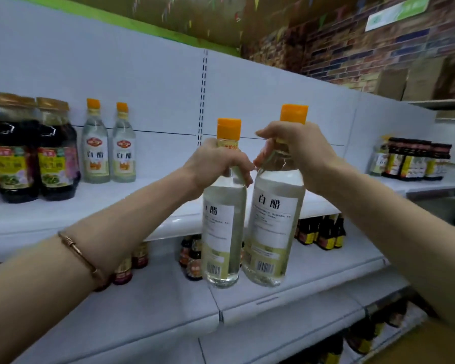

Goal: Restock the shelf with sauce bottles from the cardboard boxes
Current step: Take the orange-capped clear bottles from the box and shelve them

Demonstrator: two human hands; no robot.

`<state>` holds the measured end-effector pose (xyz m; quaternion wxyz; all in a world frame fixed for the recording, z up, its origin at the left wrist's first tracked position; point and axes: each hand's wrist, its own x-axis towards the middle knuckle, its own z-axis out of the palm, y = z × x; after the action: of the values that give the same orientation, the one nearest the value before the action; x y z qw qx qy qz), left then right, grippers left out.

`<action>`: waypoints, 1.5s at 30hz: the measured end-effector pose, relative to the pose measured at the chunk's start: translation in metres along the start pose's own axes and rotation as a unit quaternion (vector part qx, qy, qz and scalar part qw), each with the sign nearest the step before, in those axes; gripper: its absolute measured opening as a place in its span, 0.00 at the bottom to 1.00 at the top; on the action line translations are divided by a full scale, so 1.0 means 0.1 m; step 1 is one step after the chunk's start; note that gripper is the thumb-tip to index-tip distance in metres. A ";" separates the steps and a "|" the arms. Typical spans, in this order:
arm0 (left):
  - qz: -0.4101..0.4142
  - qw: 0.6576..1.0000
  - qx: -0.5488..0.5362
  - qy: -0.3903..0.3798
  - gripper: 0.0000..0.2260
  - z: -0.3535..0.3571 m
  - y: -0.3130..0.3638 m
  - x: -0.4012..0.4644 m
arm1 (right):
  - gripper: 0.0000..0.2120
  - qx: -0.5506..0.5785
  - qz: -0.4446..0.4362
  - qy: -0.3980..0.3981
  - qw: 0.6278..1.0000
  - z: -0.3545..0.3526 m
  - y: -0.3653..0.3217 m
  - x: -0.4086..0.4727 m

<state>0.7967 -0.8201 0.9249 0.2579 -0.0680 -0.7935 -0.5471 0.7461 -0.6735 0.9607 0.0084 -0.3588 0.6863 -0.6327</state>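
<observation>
Nearest, at the lower left of the frame, the left forearm carries a thin metal bracelet [80, 254]. Toward the centre, the left hand [216, 164] has its fingers [243, 170] curled round the neck of a clear vinegar bottle [225, 232] with an orange cap, label and barcode facing the camera. Just right of it, the right hand [300, 153] grips the neck of a second clear bottle [272, 227] of the same kind, its fingers wrapped round from above, below the orange cap. The two bottles hang upright side by side, close together, in front of the shelf edge at centre frame; whether they touch cannot be told.

Behind and below them, the lower shelf [168, 292] carries small dark sauce bottles [192, 258] at the back. Above that, the middle shelf [116, 206] holds two shelved vinegar bottles [109, 145] with orange caps at the left of the frame, and beside them, at the far left, large dark soy bottles [34, 153]. At the far right of the frame stands a cluster of dark bottles [415, 160]. At the upper right, brown cardboard boxes [410, 80] sit against a brick-pattern wall [365, 46].
</observation>
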 end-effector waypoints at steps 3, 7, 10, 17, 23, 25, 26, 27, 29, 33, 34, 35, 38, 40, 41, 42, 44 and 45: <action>0.009 0.999 0.028 0.014 0.07 0.06 -0.04 0.33 | 0.11 0.029 -0.004 0.006 1.000 -0.19 0.15 0.35; -0.004 0.997 0.076 0.024 0.07 0.09 -0.14 0.66 | 0.11 0.039 -0.004 -0.025 0.999 -0.31 0.37 0.77; -0.006 0.993 0.105 0.050 0.08 0.06 -0.21 0.90 | 0.12 0.066 -0.009 -0.044 0.997 -0.37 0.51 1.06; -0.029 0.979 0.160 0.124 0.06 0.04 -0.33 1.32 | 0.11 0.129 -0.028 -0.136 0.982 -0.42 0.65 1.71; -0.040 0.960 0.189 0.202 0.10 -0.10 -0.31 1.44 | 0.11 0.158 -0.060 -0.206 0.964 -0.19 0.64 2.13; -0.045 0.954 0.205 0.215 0.10 -0.18 -0.33 1.45 | 0.11 0.168 -0.058 -0.229 0.957 -0.07 0.68 2.21; -0.046 0.950 0.213 0.223 0.09 -0.23 -0.34 1.45 | 0.11 0.170 -0.056 -0.237 0.955 -0.01 0.70 2.24; -0.048 0.946 0.220 0.232 0.09 -0.29 -0.34 1.46 | 0.11 0.172 -0.056 -0.242 0.953 0.05 0.72 2.28; -0.049 0.940 0.227 0.250 0.09 -0.42 -0.37 1.45 | 0.11 0.180 -0.056 -0.245 0.951 0.18 0.74 2.35; -0.056 0.934 0.230 0.267 0.10 -0.70 -0.47 1.38 | 0.12 0.183 -0.066 -0.259 0.946 0.52 0.74 2.48; -0.060 0.934 0.228 0.268 0.11 -0.78 -0.50 1.37 | 0.12 0.183 -0.068 -0.261 0.945 0.61 0.74 2.51; -0.062 0.934 0.227 0.269 0.12 -0.86 -0.52 1.36 | 0.12 0.183 -0.068 -0.263 0.945 0.71 0.75 2.54; -0.062 0.933 0.218 0.278 0.14 -1.12 -0.61 1.34 | 0.12 0.188 -0.057 -0.265 0.944 1.01 0.82 2.62; -0.060 0.933 0.216 0.281 0.11 -1.29 -0.69 1.33 | 0.12 0.183 -0.050 -0.267 0.945 1.21 0.89 2.68; -0.061 0.932 0.221 0.279 0.10 -1.38 -0.74 1.33 | 0.12 0.180 -0.045 -0.267 0.946 1.30 0.93 2.71; -0.063 0.932 0.226 0.276 0.10 -1.46 -0.79 1.33 | 0.12 0.178 -0.041 -0.266 0.946 1.40 0.96 2.74; -0.071 0.930 0.236 0.273 0.10 -1.63 -0.90 1.33 | 0.11 0.177 -0.030 -0.258 0.949 1.58 1.01 2.80; -0.075 0.928 0.240 0.276 0.10 -1.72 -0.95 1.33 | 0.12 0.179 -0.024 -0.252 0.951 1.66 1.03 2.84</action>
<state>0.7031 -1.0357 0.9564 0.4334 0.2087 -0.8014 -0.3555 0.5625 -0.9652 0.9632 0.2295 -0.5153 0.5286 -0.6343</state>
